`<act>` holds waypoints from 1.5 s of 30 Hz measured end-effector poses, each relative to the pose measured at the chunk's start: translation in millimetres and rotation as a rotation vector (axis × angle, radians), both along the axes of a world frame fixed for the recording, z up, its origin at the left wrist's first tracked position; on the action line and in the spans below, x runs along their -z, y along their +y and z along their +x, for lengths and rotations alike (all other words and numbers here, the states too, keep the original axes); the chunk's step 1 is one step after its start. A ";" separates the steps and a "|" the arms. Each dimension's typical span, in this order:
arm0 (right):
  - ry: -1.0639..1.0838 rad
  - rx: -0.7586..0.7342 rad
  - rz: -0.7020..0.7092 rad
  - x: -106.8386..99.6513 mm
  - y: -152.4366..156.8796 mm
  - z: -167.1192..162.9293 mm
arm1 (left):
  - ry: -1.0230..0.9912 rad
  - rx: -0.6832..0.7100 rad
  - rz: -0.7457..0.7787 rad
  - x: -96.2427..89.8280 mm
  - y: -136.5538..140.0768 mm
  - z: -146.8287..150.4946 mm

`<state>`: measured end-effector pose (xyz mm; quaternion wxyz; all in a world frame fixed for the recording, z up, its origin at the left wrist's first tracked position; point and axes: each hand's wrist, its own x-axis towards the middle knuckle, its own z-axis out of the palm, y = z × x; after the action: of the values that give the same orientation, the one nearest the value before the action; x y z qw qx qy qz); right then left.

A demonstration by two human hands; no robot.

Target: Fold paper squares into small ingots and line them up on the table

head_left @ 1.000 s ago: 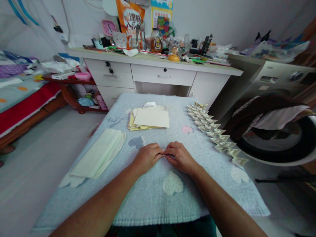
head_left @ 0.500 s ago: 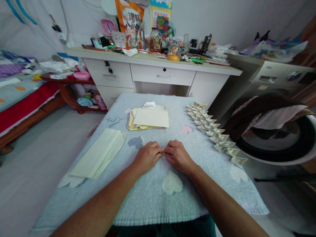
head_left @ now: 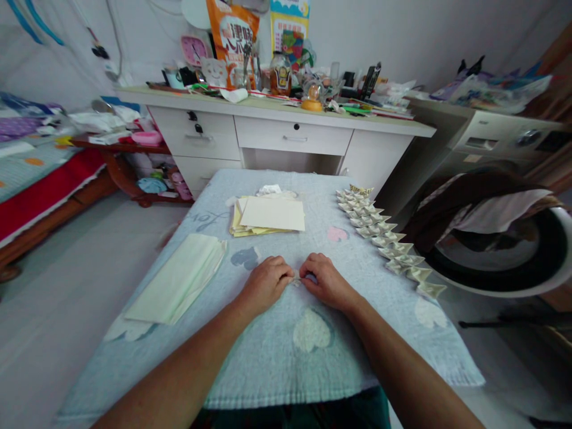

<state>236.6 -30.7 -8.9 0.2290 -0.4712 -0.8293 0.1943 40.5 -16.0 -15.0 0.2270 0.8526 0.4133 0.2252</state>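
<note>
Between my fingertips, low over the middle of the table, is a small piece of folded paper (head_left: pixel 295 279), mostly covered by the fingers. My left hand (head_left: pixel 269 280) pinches its left side. My right hand (head_left: pixel 324 280) is closed at its right side, thumb and fingertips together. A stack of cream and yellow paper sheets (head_left: pixel 273 213) lies just beyond my hands. Left of my forearms rests a folded pale green sheet bundle (head_left: pixel 179 277). Along the right side runs a row of several folded paper pieces with pointed ends (head_left: pixel 374 229).
A blue patterned cloth (head_left: pixel 250 363) covers the table. Behind it stands a white desk (head_left: pixel 295 136) crowded with jars, bags and small items. On the right is a washing machine (head_left: pixel 487 134) with its door open and clothes hanging out. A bed (head_left: pixel 49 190) is at the left.
My right fingertips have shifted slightly right, widening the gap between my hands, so a bit more of the small paper shows. The camera view has moved a little.
</note>
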 end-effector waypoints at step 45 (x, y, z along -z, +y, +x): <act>-0.040 0.056 -0.041 -4.2 2.6 2.1 | 0.023 -0.051 0.020 -0.2 -0.6 3.8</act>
<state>238.7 -28.1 -4.8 0.2082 -0.5025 -0.8160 0.1956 44.3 -16.6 -14.8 0.2078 0.8467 0.4350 0.2250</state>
